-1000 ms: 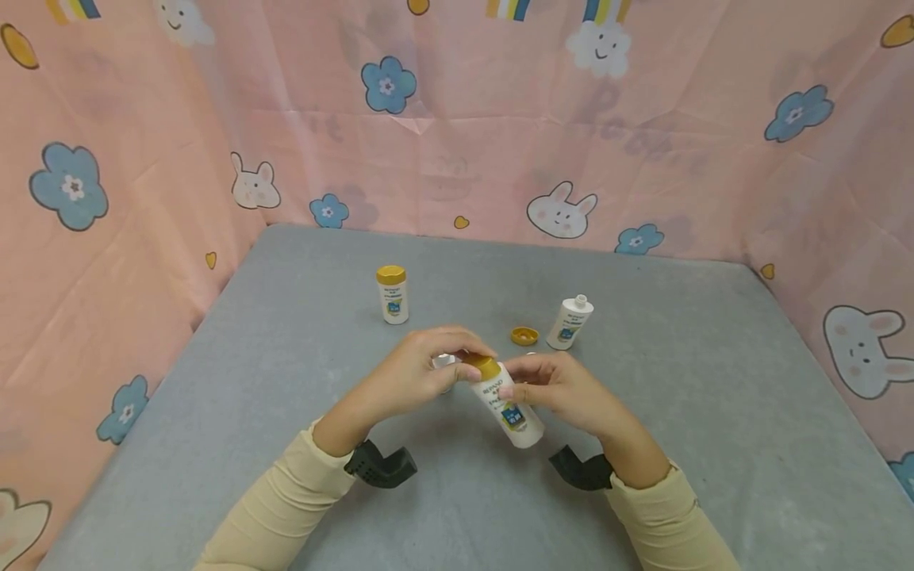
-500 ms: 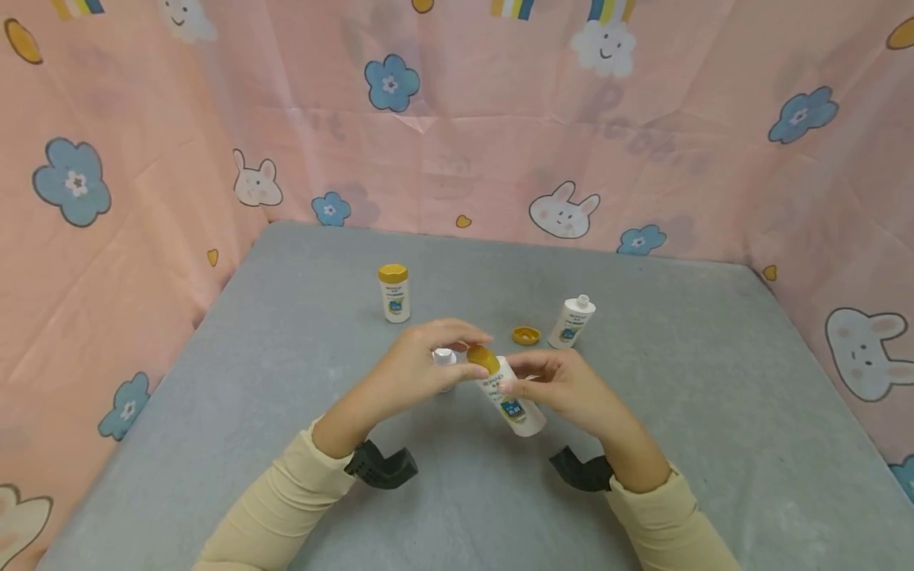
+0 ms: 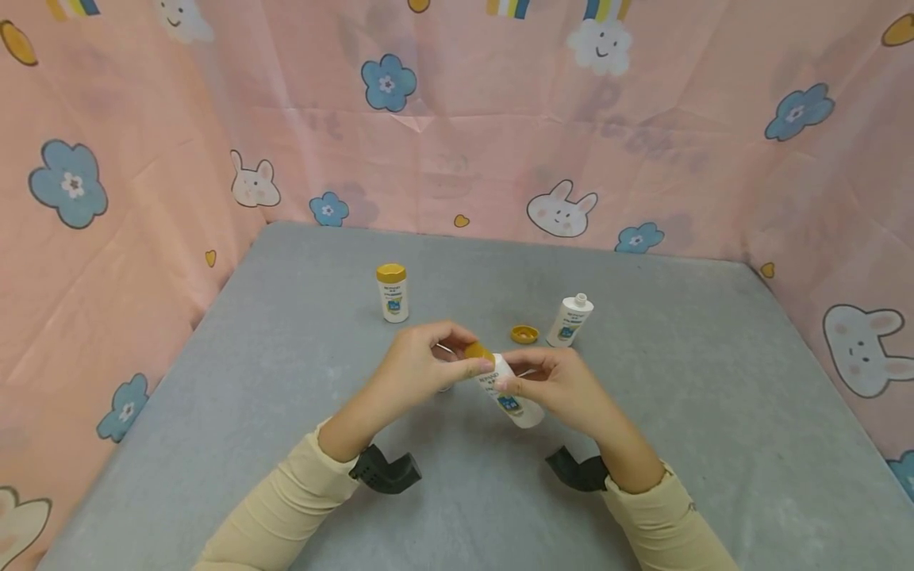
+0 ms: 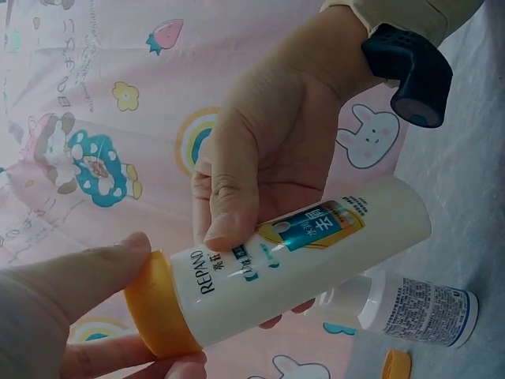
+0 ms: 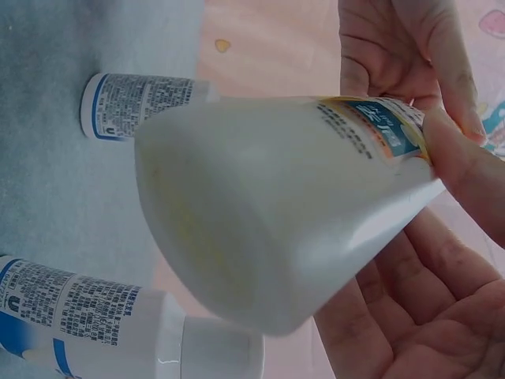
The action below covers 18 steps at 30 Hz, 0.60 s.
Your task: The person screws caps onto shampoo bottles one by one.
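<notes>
A white bottle (image 3: pixel 508 396) with a blue and yellow label hangs tilted above the table between both hands. My left hand (image 3: pixel 414 365) pinches its gold cap (image 4: pixel 162 304) between thumb and fingers. The cap sits against the bottle's top end in the left wrist view. My right hand (image 3: pixel 564 388) grips the bottle's body, thumb on the front near the label. The bottle's base faces the right wrist camera. Behind my left hand, a white-capped bottle (image 3: pixel 444 388) is mostly hidden in the head view.
On the grey table (image 3: pixel 300 333), a gold-capped bottle (image 3: pixel 393 293) stands back left. An uncapped white bottle (image 3: pixel 570 321) stands back right, beside a loose gold cap (image 3: pixel 524 335). Two bottles with blue-edged labels, one farther (image 5: pixel 142 106), one nearer (image 5: pixel 95 324), appear in the right wrist view.
The held bottle's base has risen slightly. My left hand's fingers have shifted around the gold cap, and the hand now covers more of the white-capped bottle behind it.
</notes>
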Available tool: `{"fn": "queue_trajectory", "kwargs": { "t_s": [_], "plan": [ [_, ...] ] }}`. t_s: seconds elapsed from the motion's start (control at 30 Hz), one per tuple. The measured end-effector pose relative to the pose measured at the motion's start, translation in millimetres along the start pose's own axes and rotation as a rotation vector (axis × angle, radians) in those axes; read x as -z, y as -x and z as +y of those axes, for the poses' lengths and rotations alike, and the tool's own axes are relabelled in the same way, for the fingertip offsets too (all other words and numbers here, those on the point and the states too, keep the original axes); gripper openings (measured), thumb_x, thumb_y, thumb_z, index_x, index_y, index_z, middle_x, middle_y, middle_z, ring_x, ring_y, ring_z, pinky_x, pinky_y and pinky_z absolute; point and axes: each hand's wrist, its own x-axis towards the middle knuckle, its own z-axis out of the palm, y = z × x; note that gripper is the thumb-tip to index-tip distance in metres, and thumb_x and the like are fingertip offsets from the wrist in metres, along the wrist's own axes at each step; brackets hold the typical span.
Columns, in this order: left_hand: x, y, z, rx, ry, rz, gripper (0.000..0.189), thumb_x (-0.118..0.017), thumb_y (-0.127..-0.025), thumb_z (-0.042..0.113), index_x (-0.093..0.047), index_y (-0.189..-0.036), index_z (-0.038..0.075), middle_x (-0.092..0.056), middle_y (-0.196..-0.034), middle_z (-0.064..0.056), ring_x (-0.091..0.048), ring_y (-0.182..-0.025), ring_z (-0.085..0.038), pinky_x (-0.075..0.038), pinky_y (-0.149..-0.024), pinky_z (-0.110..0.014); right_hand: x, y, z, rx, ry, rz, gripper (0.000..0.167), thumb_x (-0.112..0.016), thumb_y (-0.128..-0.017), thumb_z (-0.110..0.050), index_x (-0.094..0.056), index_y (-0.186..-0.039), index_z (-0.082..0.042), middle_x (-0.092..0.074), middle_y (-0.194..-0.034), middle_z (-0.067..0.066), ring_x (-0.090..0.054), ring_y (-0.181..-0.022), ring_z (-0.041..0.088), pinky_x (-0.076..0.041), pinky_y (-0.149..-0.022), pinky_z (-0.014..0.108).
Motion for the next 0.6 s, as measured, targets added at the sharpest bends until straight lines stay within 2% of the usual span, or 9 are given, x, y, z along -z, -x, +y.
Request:
{"fn": "queue_trajectory", "kwargs": {
  "t_s": [0.3,0.43,0.53,0.6],
  "plan": [
    [0.6,0.5,-0.7,-0.018,0.050,-0.024,0.029,-0.083,-0.082,0.024,-0.075,-0.107,0.012,-0.073,-0.098,0.000,-0.067,-0.088,-0.010,-0.059,-0.080,-0.029,0.2,-0.6,3.1,0.044,-0.002,-0.010,0.028,-0.070,-0.092,-0.008,-0.070,-0.116,0.005,-0.072,-0.109,0.020,-0.069,-0.090,0.006,-0.058,-0.080,0.026],
    [2.6,0.8,-0.5,-0.053,0.061,-0.051,0.031,-0.082,-0.083,0.021,-0.074,-0.111,0.009,-0.073,-0.103,-0.002,-0.066,-0.091,-0.012,-0.059,-0.084,-0.032,1.7,-0.4,4.2,0.050,0.005,-0.030,0.028,-0.068,-0.093,-0.008,-0.069,-0.117,0.006,-0.072,-0.110,0.021,-0.067,-0.091,0.005,-0.057,-0.081,0.027],
    [3.9,0.9,-0.1,-0.011,0.081,-0.056,0.033,-0.081,-0.083,0.022,-0.073,-0.113,0.011,-0.073,-0.105,-0.001,-0.066,-0.094,-0.013,-0.059,-0.083,-0.031,2.0,-0.6,3.4,0.051,0.008,-0.027,0.028,-0.068,-0.093,-0.008,-0.069,-0.117,0.005,-0.072,-0.111,0.021,-0.067,-0.092,0.007,-0.057,-0.081,0.028],
    [4.1,0.6,0.3,0.043,0.092,-0.043,0.036,-0.082,-0.082,0.025,-0.072,-0.115,0.014,-0.072,-0.106,0.000,-0.067,-0.096,-0.013,-0.059,-0.082,-0.030,1.6,-1.2,2.5,0.040,0.006,-0.010,0.028,-0.070,-0.092,-0.010,-0.070,-0.116,0.005,-0.072,-0.111,0.021,-0.069,-0.092,0.009,-0.058,-0.081,0.029]
  ]
}}
